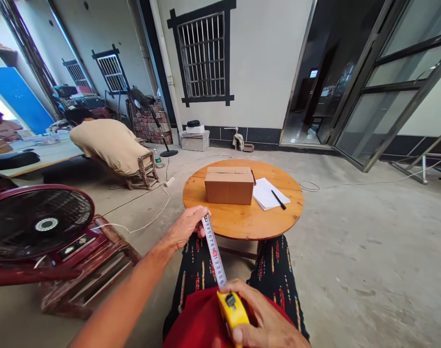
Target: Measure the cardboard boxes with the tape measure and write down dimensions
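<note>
My right hand (267, 319) is closed around the yellow case of a tape measure (234, 313) above my lap. From the case the white blade runs up and to the left, its numbers facing me. My left hand (189, 227) pinches the blade's far end near the table's front edge. Beyond it, a closed brown cardboard box (229, 188) rests on a round wooden table (242, 224). Right of the box lie white paper sheets (267, 193) with a black pen (278, 199) on top. Another dark pen (254, 178) is partly hidden behind the box.
To the left, a dark red fan (42, 224) sits on a wooden chair (93, 270). Farther off, a person (104, 142) bends over a long table (61, 152). Cables (148, 224) cross the concrete floor. A glass door (383, 92) stands ajar at the right.
</note>
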The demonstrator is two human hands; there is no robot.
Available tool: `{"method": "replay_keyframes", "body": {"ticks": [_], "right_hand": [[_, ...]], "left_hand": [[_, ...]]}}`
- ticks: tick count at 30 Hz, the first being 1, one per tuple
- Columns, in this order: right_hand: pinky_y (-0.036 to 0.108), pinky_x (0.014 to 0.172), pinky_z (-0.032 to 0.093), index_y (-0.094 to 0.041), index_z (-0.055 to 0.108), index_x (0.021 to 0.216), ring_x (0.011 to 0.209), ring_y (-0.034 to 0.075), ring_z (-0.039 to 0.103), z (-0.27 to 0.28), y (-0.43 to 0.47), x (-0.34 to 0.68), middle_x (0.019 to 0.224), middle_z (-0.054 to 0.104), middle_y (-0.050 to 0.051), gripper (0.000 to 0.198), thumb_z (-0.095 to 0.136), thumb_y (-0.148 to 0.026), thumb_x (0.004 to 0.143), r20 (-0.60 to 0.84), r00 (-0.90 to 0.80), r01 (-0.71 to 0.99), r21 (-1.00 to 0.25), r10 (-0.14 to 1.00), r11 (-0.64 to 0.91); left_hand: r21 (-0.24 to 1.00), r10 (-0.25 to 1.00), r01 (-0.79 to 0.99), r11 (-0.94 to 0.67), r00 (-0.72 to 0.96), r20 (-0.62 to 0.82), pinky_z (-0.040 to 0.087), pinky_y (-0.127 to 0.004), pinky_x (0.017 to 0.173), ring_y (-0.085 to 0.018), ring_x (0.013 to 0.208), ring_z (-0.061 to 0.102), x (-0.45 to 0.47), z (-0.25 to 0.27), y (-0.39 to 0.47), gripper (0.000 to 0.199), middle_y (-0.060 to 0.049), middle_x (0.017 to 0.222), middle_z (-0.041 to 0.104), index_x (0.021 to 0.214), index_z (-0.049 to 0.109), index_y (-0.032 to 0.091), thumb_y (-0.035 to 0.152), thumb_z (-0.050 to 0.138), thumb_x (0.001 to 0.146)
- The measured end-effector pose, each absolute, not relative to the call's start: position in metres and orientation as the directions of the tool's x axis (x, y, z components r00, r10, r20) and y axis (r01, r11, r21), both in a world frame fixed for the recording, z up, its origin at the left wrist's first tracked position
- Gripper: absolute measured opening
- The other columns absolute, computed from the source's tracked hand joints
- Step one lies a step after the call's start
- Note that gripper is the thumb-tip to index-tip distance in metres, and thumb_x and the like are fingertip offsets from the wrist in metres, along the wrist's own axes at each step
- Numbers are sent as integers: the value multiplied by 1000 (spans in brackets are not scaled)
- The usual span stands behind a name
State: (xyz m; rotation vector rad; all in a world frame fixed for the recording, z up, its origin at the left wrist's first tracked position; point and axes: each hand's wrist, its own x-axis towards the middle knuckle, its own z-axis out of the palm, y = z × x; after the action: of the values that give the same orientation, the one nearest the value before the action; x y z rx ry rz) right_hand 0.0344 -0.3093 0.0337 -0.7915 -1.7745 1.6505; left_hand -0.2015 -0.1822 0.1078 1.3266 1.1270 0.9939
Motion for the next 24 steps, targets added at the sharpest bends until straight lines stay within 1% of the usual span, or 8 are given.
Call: {"method": "replay_keyframes", "body": {"ticks": [3, 7, 10, 14, 17, 19, 22, 24], "right_hand": [[22, 66, 39, -27, 55, 116, 76, 13, 49, 31, -300, 34, 89, 53, -3, 58, 78, -42, 66, -89, -690, -55, -983, 718, -175], [21, 63, 37, -26, 53, 122, 71, 12, 47, 34, -291, 28, 86, 54, -3, 66, 77, -43, 63, -145, -741, -103, -940, 656, -324], [29, 77, 44, -27, 52, 131, 87, 19, 55, 44, -283, 25, 104, 59, 2, 74, 76, -46, 63, -148, -695, -64, -962, 704, -265], [40, 91, 42, -28, 55, 133, 107, 30, 54, 60, -265, 24, 129, 55, 9, 77, 75, -52, 63, -35, -586, -31, -997, 809, -65], [41, 85, 45, -28, 54, 134, 103, 30, 57, 72, -241, 20, 132, 55, 10, 77, 72, -57, 65, 5, -551, -63, -997, 835, -36], [38, 77, 47, -27, 54, 133, 95, 28, 60, 78, -219, 16, 130, 56, 11, 78, 70, -59, 65, 17, -534, -121, -991, 845, -56], [34, 68, 46, -23, 58, 127, 82, 23, 62, 82, -181, 8, 120, 61, 11, 74, 69, -62, 65, 42, -474, -206, -976, 879, -65], [32, 64, 45, -22, 61, 123, 75, 20, 62, 83, -158, 3, 115, 62, 11, 70, 70, -62, 65, 41, -422, -263, -961, 906, -79]], "left_hand": [[999, 975, 40, 32, 218, -40, 38, -17, 41, -7, 40, 48, -205, 115, -168, 47, 5, 55, 53, 82, 54, 16, 61, 63, 73], [998, 962, 24, 56, 266, -61, 39, -17, 41, -7, 40, 49, -203, 124, -146, 44, 5, 55, 54, 80, 57, 15, 57, 66, 72], [996, 954, 37, 78, 287, -86, 36, -18, 39, -7, 39, 50, -197, 131, -124, 40, 3, 55, 55, 78, 59, 14, 53, 66, 73], [996, 959, 66, 54, 276, -70, 36, -19, 39, -9, 39, 50, -192, 146, -90, 41, -1, 56, 58, 79, 62, 12, 53, 63, 75], [995, 976, 94, -24, 218, 3, 38, -21, 40, -11, 42, 53, -192, 157, -72, 48, -4, 61, 61, 87, 64, 11, 58, 55, 80], [986, 987, 118, -115, 129, 99, 41, -23, 44, -13, 50, 57, -195, 158, -65, 51, -6, 72, 65, 100, 63, 12, 59, 49, 83], [947, 960, 196, -253, -67, 270, 49, -26, 62, -17, 79, 63, -203, 142, -54, 49, -8, 98, 66, 116, 58, 16, 52, 53, 83], [921, 926, 261, -290, -167, 339, 50, -32, 79, -21, 98, 61, -208, 124, -45, 48, -11, 110, 63, 118, 58, 15, 46, 58, 81]]}}
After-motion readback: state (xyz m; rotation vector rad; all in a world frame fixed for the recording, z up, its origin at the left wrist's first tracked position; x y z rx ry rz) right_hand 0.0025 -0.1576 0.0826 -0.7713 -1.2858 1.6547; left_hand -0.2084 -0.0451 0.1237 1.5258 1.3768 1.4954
